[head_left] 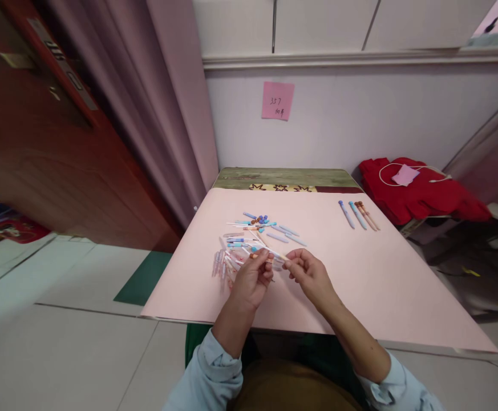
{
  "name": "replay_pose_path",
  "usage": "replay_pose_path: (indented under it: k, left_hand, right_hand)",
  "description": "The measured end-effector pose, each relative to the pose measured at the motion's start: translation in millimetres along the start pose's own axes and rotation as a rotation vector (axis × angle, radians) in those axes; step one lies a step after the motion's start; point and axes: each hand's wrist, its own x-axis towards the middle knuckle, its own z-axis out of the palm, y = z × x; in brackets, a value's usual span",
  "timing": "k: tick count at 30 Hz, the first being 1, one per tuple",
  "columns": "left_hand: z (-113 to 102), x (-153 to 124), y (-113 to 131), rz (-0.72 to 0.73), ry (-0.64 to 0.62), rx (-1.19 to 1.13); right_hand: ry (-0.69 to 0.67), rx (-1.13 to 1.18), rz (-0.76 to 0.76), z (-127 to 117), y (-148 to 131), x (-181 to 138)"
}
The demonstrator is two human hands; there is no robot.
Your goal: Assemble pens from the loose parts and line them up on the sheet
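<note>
My left hand and my right hand meet over the pink sheet on the table, both pinched on a thin pen part held between them. Just beyond my hands lies a loose pile of pen parts: blue and white barrels, refills, small caps. Three assembled pens, blue and brown, lie side by side at the far right of the sheet.
A wooden door and a curtain stand to the left. A red cloth with a white cable lies on a chair at the right. A pink sticky note hangs on the wall behind the table.
</note>
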Motion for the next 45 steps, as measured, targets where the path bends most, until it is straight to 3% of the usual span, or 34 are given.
replay_pose_path:
  k: [5,9,15,22,30,33,40,45]
  left_hand:
    - [2.8,-1.7,5.8,-0.005,-0.032,-0.127]
    - [2.7,-1.1,9.1,0.017,-0.007,-0.178]
    - [2.0,-0.8,6.2,0.082,0.016,-0.167]
    - [-0.3,2.6,1.6,0.060,-0.020,-0.143]
    - [3.5,1.1,-0.3,0.108,-0.019,-0.088]
    - [2.9,7.9,3.2,0.158,-0.005,-0.053]
    - [-1.4,35.8,13.2,0.280,0.025,-0.049]
    - [0.1,44.5,15.6,0.319,0.099,-0.109]
  right_hand:
    - [0.142,0.423,0.156,4.1,12.3,-0.4]
    - [0.192,0.474,0.195,1.0,12.1,-2.3]
    - [0.121,0.064,0.065,-8.4,0.1,-11.3]
    - [0.208,-0.443,-0.236,-7.6,-8.6,-17.6]
    - [0.247,-0.673,-0.491,-3.3,-7.7,-4.6]
    - [0.239,-0.629,-0.509,-0.2,-7.0,10.6]
    - [0.020,-0.366,-0.296,5.7,-0.2,54.6]
    - [-0.020,-0.192,-0.309,8.7,17.4,77.9]
